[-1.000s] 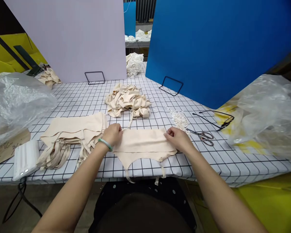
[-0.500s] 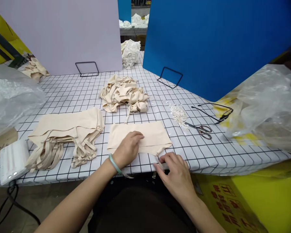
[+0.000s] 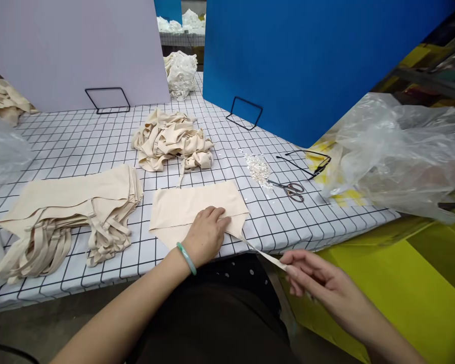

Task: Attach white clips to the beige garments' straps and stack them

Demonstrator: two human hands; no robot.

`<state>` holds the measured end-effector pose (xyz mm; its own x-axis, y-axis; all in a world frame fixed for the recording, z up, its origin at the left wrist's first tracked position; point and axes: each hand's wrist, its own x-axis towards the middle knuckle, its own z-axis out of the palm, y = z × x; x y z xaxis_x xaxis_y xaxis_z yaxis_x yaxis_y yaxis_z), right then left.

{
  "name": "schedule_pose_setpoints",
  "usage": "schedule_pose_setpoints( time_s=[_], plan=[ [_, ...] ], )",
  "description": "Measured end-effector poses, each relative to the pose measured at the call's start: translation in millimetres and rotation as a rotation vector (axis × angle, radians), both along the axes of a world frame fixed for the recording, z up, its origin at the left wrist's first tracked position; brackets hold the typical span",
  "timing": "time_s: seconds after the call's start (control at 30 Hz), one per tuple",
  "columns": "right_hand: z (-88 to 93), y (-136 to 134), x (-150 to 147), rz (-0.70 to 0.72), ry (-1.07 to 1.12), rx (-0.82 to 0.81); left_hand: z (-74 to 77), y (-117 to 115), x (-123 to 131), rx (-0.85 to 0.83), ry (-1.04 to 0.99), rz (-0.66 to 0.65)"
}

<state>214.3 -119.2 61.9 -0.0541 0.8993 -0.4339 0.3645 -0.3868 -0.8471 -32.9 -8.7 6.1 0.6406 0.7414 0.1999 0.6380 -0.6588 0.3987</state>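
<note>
A beige fabric garment (image 3: 193,202) with thin straps lies flat on the checked cloth before me. My left hand (image 3: 207,235), a green bangle at its wrist, rests on the garment with fingers stretched over its lower part. Off the table's front edge, my right hand (image 3: 307,275) pinches the end of a beige strap (image 3: 263,254). That strap runs taut from the garment's lower right corner. To the left is a stack of similar beige garments (image 3: 79,189), its straps bunched toward me. Behind the flat piece sits a crumpled heap of beige garments (image 3: 170,139).
Scissors (image 3: 290,189) lie at the right by a pile of small white bits (image 3: 258,169). Eyeglasses (image 3: 307,164) and a clear plastic bag (image 3: 394,151) are farther right. A lilac panel (image 3: 83,50) and a blue panel (image 3: 296,60) stand behind, with black wire stands at their bases.
My right hand has moved right and past the table edge, drawing the strap out straight. My left hand has shifted slightly over the garment. The view has turned to the right.
</note>
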Motion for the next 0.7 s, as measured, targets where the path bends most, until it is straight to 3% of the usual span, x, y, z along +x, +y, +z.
schedule_pose_setpoints(
  time_s=[0.1,0.17,0.3,0.4,0.57,0.7],
  plan=[
    [-17.6,-3,5,-0.133,0.111,-0.157,1.2,-5,5,-0.015,-0.03,-0.066],
    [-34.3,-8,5,-0.151,-0.053,-0.115,1.1,-8,8,-0.012,-0.035,-0.102],
    [-51.9,-23,1,0.057,-0.321,0.072,1.4,-9,9,-0.008,-0.013,-0.105],
    [-43.5,-31,-4,0.181,-0.254,0.084,2.8,-10,9,-0.007,0.001,-0.098],
    [-15.3,-36,-9,0.054,0.033,-0.013,3.3,-18,13,-0.002,-0.027,-0.049],
    [2.4,-31,-9,0.058,0.251,-0.088,1.2,-32,22,0.057,-0.215,-0.063]
  ],
)
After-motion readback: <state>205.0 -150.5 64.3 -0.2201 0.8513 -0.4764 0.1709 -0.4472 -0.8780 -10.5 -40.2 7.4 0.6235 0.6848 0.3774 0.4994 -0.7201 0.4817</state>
